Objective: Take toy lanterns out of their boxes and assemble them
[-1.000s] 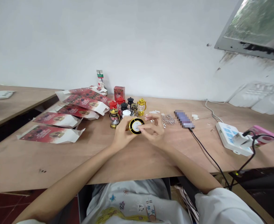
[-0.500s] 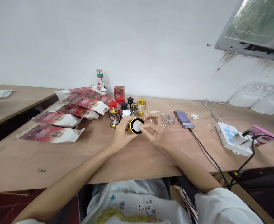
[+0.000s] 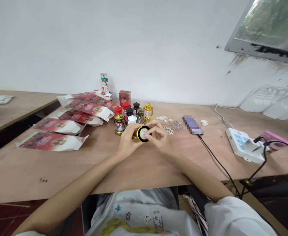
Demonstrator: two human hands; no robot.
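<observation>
My left hand (image 3: 127,139) is closed around a small gold-trimmed lantern (image 3: 141,137), tipped so its round black base with a white centre faces me. My right hand (image 3: 160,139) is curled at the base's right side, its thumb and fingertips pressing on the white centre. Whether a tiny piece is between those fingertips I cannot tell. Just behind my hands stand several more little lanterns, among them a gold one (image 3: 148,113), a white one (image 3: 132,119), a red one (image 3: 117,110) and a black-and-gold one (image 3: 119,125). Right of my right hand lie small silvery discs (image 3: 169,130).
Red-and-white printed boxes (image 3: 52,141) lie flat on the left. A red box (image 3: 124,97) stands near the wall. Wire pieces (image 3: 176,125), white bits (image 3: 162,118) and a cabled phone (image 3: 192,125) are on the right, with a white power strip (image 3: 243,147) farther over.
My right fingers have drawn in closer around the lantern's base, and the hand has shifted slightly left. The silvery discs are now more visible beside it. My left hand keeps its hold.
</observation>
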